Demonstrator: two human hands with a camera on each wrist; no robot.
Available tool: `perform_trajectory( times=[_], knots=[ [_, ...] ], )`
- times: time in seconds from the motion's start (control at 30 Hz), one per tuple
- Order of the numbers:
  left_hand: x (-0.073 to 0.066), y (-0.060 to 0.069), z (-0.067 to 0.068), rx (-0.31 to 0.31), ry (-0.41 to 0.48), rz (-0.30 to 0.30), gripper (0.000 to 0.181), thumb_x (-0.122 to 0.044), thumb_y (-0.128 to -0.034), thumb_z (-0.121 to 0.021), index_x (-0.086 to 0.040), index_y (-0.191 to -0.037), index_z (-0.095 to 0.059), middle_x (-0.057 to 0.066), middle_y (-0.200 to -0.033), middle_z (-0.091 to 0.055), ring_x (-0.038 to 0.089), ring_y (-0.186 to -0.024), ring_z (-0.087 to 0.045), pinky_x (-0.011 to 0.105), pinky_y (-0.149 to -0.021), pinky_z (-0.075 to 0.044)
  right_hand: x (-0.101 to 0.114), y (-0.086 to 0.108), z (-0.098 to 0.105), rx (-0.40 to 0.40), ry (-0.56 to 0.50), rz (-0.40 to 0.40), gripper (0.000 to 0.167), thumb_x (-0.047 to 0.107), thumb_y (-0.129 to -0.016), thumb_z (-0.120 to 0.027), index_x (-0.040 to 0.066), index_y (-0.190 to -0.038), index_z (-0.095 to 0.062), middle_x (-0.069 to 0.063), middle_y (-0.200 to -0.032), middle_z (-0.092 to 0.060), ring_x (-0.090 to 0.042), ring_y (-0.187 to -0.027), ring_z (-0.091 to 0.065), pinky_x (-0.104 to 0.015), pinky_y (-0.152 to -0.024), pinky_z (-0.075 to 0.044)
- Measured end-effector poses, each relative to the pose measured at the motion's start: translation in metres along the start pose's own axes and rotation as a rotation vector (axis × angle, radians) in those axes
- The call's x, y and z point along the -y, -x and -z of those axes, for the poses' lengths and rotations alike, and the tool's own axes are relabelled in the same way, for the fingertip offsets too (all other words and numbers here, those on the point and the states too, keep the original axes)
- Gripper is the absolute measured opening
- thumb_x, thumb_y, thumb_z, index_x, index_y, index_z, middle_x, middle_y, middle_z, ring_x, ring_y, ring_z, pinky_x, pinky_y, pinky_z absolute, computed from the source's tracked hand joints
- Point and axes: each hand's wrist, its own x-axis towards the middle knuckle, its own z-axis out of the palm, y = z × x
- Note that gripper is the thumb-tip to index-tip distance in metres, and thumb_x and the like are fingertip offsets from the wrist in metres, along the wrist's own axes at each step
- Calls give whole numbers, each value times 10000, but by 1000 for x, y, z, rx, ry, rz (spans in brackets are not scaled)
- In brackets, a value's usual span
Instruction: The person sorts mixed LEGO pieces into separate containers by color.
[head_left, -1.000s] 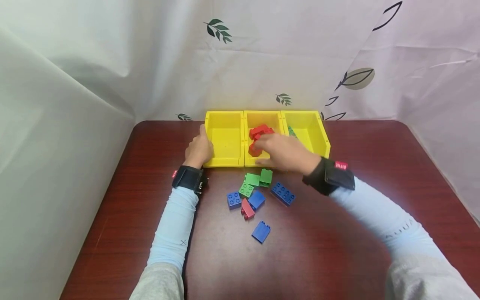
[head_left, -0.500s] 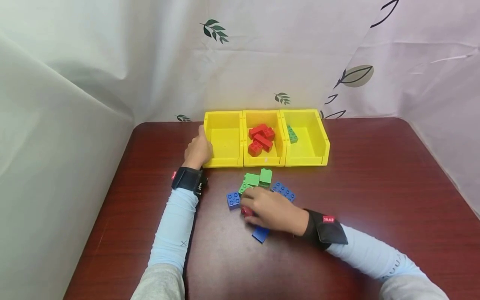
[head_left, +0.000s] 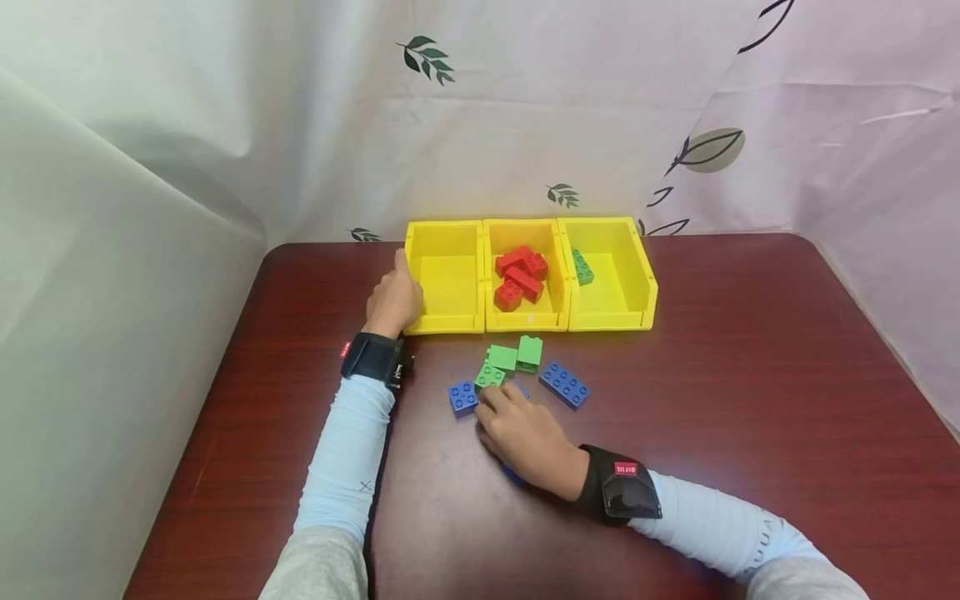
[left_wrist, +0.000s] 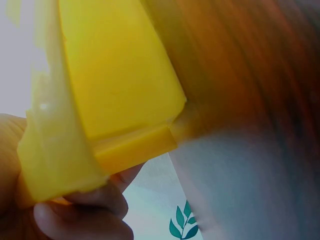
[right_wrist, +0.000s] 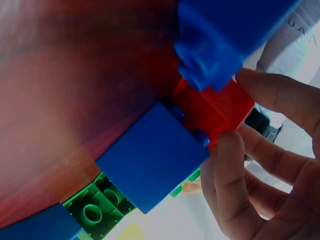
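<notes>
My left hand [head_left: 393, 300] grips the side wall of the left yellow bin [head_left: 448, 323], with its fingers curled over the edge in the left wrist view. My right hand [head_left: 532, 440] is low over the loose bricks. In the right wrist view its thumb and fingers pinch a red toy brick [right_wrist: 220, 107], which the hand hides in the head view. A blue brick [right_wrist: 152, 157] lies against the red one, and another blue brick [right_wrist: 240, 25] looms nearer the camera. Green bricks [head_left: 501, 358] lie just beyond the right hand.
The middle yellow bin [head_left: 531, 322] holds several red bricks [head_left: 523, 282]. A green brick [head_left: 582, 267] lies in the right yellow bin [head_left: 611, 320]. On the dark red table [head_left: 720, 358] are a small blue brick [head_left: 462, 398] and a longer one [head_left: 565, 385]. A white curtain hangs behind.
My right hand has come from over the middle bin down and toward me to the red brick among the loose bricks. My left hand has stayed on the left bin.
</notes>
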Motion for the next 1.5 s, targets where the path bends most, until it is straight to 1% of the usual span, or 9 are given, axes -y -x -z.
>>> perform_trajectory(
  times=[0.23,0.4,0.7,0.93,1.07,1.23,1.33,1.43,1.5],
  knots=[
    [3,-2,-1,7,-8,1,554,-184,-1024,-375,-139,-1512,-117,175,-1027,-543,345,-840,-556,435,-759,-468,4,0,-1,-2,20,-10,181,189,-842,-741,89,-993,-732,-49,-1061,-647,-190,-861,-553,-250,-481,-506],
    [2,-3,-1,6,-20,-1,561,-194,-1025,-363,-143,-1521,-106,177,-1031,-550,344,-840,-558,435,-751,-465,2,0,-1,4,-9,-10,192,181,-831,-749,84,-996,-730,-51,-1059,-648,-187,-860,-555,-247,-487,-509],
    [1,-1,-2,2,4,-3,544,-175,-1021,-378,-135,-1505,-133,169,-1005,-537,345,-835,-556,433,-764,-468,-5,1,4,66,-119,-11,229,175,-839,-746,84,-1050,-740,-55,-1081,-658,-202,-919,-575,-266,-597,-546],
    [1,-2,-1,11,6,3,559,-185,-1020,-392,-140,-1511,-130,170,-1029,-539,347,-849,-560,436,-778,-475,-11,-9,23,26,-143,8,124,150,-825,-752,68,-917,-762,-44,-954,-683,-188,-855,-596,-264,-700,-554],
    [1,-1,-1,7,11,-1,536,-177,-1020,-388,-136,-1498,-150,170,-1021,-538,346,-843,-559,432,-776,-471,-24,-26,43,-22,-195,-3,91,119,-803,-759,56,-868,-752,-55,-915,-682,-196,-834,-615,-282,-718,-555],
    [1,-1,-1,7,16,-7,525,-179,-1022,-383,-131,-1493,-156,170,-1018,-539,347,-839,-560,433,-777,-473,-55,-65,69,-66,-237,-113,90,74,-817,-714,20,-881,-746,-115,-937,-694,-246,-853,-637,-329,-760,-564],
    [2,-1,0,2,12,-12,523,-179,-1024,-382,-130,-1493,-156,171,-1023,-538,349,-842,-559,440,-780,-476,-83,-94,75,-33,-259,-235,104,75,-844,-684,-1,-893,-735,-144,-948,-681,-272,-834,-628,-355,-758,-551],
    [2,-1,0,0,11,-14,518,-174,-1022,-379,-130,-1489,-159,173,-1021,-536,350,-842,-557,442,-779,-474,-110,-121,72,49,-265,-363,128,98,-863,-671,-7,-906,-733,-147,-945,-658,-279,-831,-623,-360,-747,-544],
    [2,-1,0,-2,12,-15,521,-172,-1020,-379,-130,-1489,-158,175,-1012,-536,351,-837,-557,441,-775,-472,-126,-136,68,103,-248,-412,163,113,-874,-657,-19,-925,-738,-152,-934,-647,-282,-844,-610,-360,-754,-536]
  ],
)
